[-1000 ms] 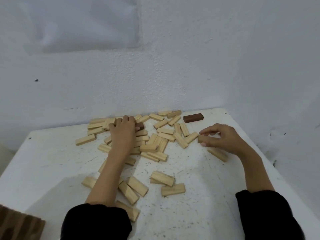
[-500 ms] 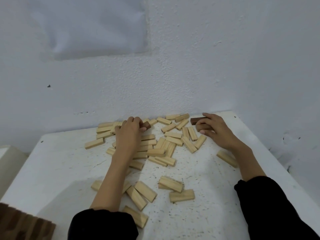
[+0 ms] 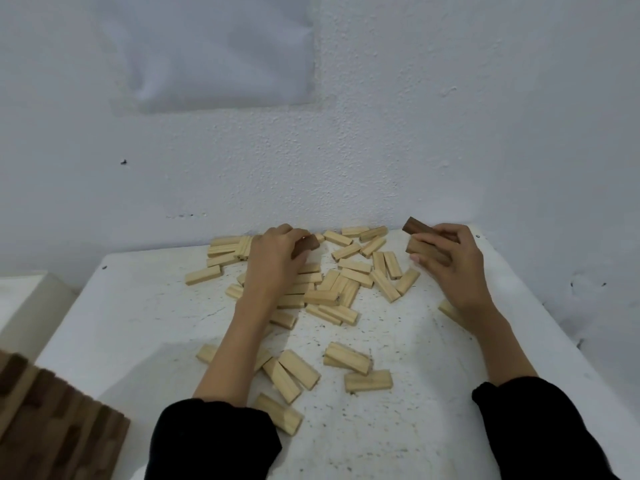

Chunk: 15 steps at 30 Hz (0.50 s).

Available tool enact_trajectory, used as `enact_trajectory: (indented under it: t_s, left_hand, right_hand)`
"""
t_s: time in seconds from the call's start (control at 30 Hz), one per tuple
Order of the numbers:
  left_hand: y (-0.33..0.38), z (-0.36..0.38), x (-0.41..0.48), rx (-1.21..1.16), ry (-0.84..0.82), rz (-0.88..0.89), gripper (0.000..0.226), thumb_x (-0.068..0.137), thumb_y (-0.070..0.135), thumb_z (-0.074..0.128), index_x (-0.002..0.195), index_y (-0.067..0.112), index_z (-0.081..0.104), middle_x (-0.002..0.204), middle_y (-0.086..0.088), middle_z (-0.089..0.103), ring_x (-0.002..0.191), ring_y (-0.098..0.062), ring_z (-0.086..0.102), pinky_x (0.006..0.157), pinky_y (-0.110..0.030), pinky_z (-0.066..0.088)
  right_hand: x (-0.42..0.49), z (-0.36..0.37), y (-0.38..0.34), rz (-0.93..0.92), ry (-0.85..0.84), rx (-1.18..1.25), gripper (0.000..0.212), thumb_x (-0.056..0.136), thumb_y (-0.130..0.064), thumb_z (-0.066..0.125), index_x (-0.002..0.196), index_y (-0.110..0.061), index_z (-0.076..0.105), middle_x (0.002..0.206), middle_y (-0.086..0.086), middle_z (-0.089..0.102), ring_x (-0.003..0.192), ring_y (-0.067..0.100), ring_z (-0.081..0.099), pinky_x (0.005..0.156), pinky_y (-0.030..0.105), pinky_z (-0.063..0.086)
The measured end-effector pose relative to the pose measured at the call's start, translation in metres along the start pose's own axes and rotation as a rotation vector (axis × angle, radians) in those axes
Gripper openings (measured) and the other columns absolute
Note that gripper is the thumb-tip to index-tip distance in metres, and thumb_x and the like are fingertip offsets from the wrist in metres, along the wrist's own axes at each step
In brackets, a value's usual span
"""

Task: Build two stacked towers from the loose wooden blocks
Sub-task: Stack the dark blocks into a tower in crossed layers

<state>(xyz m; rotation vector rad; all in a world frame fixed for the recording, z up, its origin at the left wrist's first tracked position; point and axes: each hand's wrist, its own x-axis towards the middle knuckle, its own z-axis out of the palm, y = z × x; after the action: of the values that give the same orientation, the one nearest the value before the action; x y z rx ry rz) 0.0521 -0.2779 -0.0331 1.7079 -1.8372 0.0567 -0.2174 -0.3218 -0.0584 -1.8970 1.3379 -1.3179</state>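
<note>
Pale wooden blocks point(image 3: 356, 276) lie scattered on the white worktop point(image 3: 138, 323). Head view: at the far-left edge of this scatter, the left hand point(image 3: 275, 265) curls round a dark block point(image 3: 307, 244). At its far-right edge, the right hand point(image 3: 457, 268) grips two brown blocks point(image 3: 427, 252) stacked together.

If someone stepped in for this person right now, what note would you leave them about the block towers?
Left hand: fingers grip a dark block at the far edge of the pile.
Right hand: grips a second dark block with a tan block under it.
Pale blocks lie scattered flat on the white table.
Done: no tower standing.
Left: both towers.
</note>
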Motion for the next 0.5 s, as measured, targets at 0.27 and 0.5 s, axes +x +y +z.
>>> enact_trajectory:
  t_s: [0.27, 0.5]
  left_hand:
    - [0.031, -0.010, -0.017, -0.021, 0.060, 0.103, 0.024, 0.083, 0.014, 0.070, 0.107, 0.014, 0.070, 0.095, -0.004, 0.068, 0.085, -0.025, 0.062, 0.076, -0.036, 0.043]
    - [0.039, -0.038, -0.075, -0.064, -0.062, 0.137, 0.028, 0.086, 0.015, 0.067, 0.113, 0.010, 0.067, 0.100, -0.006, 0.066, 0.093, -0.025, 0.058, 0.075, -0.028, 0.040]
  right_hand:
    - [-0.066, 0.009, -0.039, -0.262, 0.020, -0.018, 0.033, 0.074, -0.018, 0.075, 0.106, -0.013, 0.068, 0.114, 0.007, 0.048, 0.110, 0.002, 0.046, 0.100, 0.014, 0.036]
    - [-0.114, 0.006, -0.049, -0.193, -0.109, 0.017, 0.032, 0.073, -0.023, 0.075, 0.104, -0.014, 0.070, 0.113, 0.005, 0.049, 0.109, -0.001, 0.048, 0.096, 0.009, 0.035]
